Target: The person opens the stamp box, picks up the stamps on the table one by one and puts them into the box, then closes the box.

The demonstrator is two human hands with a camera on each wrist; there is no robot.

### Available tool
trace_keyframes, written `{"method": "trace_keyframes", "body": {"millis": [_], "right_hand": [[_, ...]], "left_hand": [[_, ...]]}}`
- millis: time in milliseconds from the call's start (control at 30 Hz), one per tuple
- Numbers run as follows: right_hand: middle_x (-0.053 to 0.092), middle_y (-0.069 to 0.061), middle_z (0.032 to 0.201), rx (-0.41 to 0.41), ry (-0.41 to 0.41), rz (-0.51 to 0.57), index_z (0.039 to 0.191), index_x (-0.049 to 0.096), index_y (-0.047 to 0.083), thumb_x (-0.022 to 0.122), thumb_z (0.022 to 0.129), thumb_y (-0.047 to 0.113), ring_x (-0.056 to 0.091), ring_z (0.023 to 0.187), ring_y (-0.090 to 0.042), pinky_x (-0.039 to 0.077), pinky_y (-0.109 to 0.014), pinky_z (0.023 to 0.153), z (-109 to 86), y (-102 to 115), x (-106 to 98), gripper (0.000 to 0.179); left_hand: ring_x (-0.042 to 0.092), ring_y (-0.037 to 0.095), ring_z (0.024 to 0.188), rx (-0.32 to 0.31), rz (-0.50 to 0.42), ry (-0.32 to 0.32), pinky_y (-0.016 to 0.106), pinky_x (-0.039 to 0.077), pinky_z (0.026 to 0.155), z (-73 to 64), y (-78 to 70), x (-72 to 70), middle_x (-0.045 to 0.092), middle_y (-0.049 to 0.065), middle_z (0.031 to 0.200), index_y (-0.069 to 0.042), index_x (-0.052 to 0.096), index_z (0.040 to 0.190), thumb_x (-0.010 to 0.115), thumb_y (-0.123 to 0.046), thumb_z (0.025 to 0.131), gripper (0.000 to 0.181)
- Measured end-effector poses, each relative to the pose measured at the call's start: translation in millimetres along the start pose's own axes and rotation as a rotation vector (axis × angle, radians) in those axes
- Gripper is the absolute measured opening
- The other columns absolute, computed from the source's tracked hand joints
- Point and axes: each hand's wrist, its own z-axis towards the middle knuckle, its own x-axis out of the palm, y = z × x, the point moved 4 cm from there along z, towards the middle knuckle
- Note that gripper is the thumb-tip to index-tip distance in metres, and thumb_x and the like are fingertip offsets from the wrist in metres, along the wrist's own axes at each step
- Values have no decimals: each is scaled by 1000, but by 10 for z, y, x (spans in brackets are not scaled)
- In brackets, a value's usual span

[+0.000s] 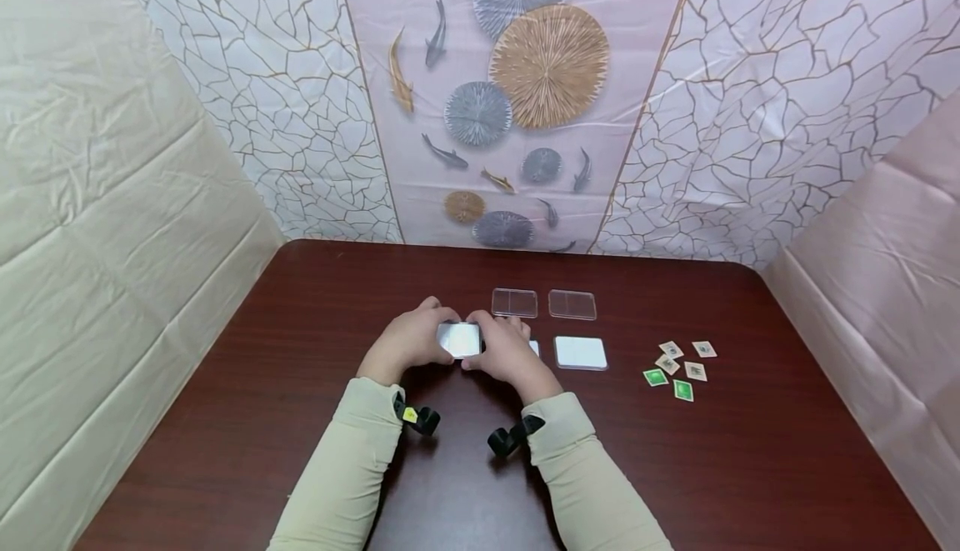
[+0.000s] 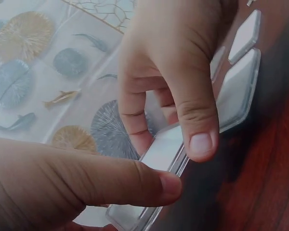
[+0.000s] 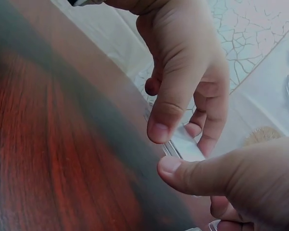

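I can see two busy hands sharing one small thing. The left hand (image 1: pixel 408 338) and the right hand (image 1: pixel 510 351) both pinch a flat white box (image 1: pixel 459 340) with see-through edges. It is right between the fingers of the two hands, and both thumbs press the edge nearest the pale sleeves (image 1: pixel 337 468). Just beside the right fingers, a second white box (image 1: pixel 534 348) peeks out, partly hidden. A bit more to the right of those fingers lies a third white box (image 1: pixel 581 353). Past the right fingers, a clear tray (image 1: pixel 515 303) and another clear tray (image 1: pixel 572 304) lie side by side on the brown counter (image 1: pixel 247 418). Well to the right of the fingers are little pale cards (image 1: pixel 695 371) and two green cards (image 1: pixel 683 390).
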Motion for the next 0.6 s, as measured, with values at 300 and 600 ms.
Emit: {"method": "trace_keyframes", "body": {"millis": [300,600], "right_hand": [[66,-10,125,46,12,35,139,56,18,85,83,29,51,110,-36,29,-55,99,-2,16,-39,64],[67,-8,118,104,-4,69,140,55,20,84,84,28,52,104,-32,31,-52,94,18,-29,-34,63]], "left_hand": [[58,23,90,-60,-126,12,39,52,85,9,11,9,49,14,115,-10,66,126,89,-14,74,57],[58,23,89,-124,-59,-7,42,53,81,0,30,2,57,14,111,-8,62,125,88,-20,76,58]]}}
